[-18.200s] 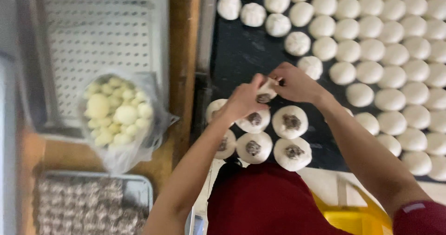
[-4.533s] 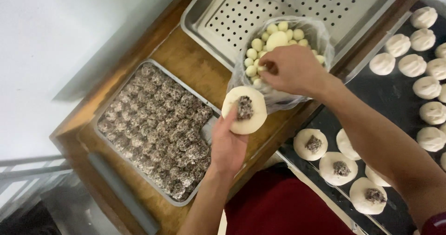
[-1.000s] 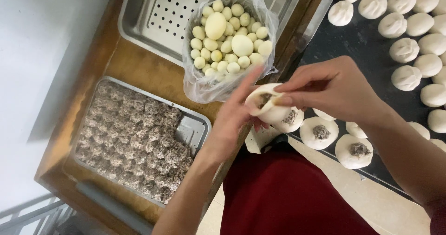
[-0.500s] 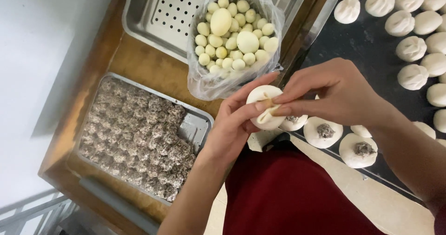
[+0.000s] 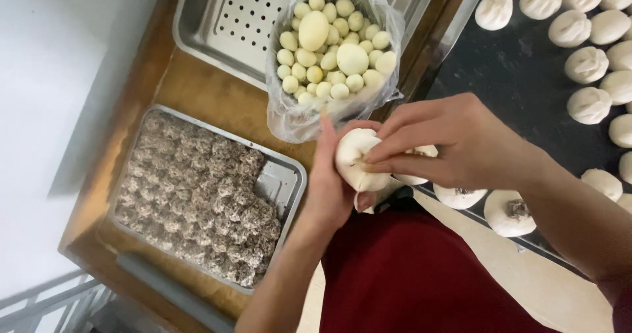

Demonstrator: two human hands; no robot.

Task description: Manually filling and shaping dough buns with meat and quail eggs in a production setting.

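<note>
A brown wooden table (image 5: 197, 102) fills the left half of the frame. At the upper middle a perforated steel tray (image 5: 224, 24) lies on it. At the right side there is a black work surface (image 5: 520, 70) with finished dough buns (image 5: 586, 63) in rows in the upper right corner. In the lower left a metal tray (image 5: 284, 181) holds many dark, speckled filling balls (image 5: 197, 195), packed close together. In front of the perforated tray stands a clear plastic bag (image 5: 289, 116), open at the top and full of small pale yellow balls (image 5: 332, 50), a few of them bigger.

Just under this bag, in the middle of the frame, the left hand (image 5: 329, 188) cups a white dough ball (image 5: 359, 158) from below, the fingers curled around it. The right hand (image 5: 454, 142) comes from the right and covers part of the dough; its fingertips are pinched together on the top of it. Under the right wrist two open dough rounds with dark filling (image 5: 510, 211) lie on the black surface, one partly hidden. A dark red apron (image 5: 421, 274) fills the lower middle.
</note>
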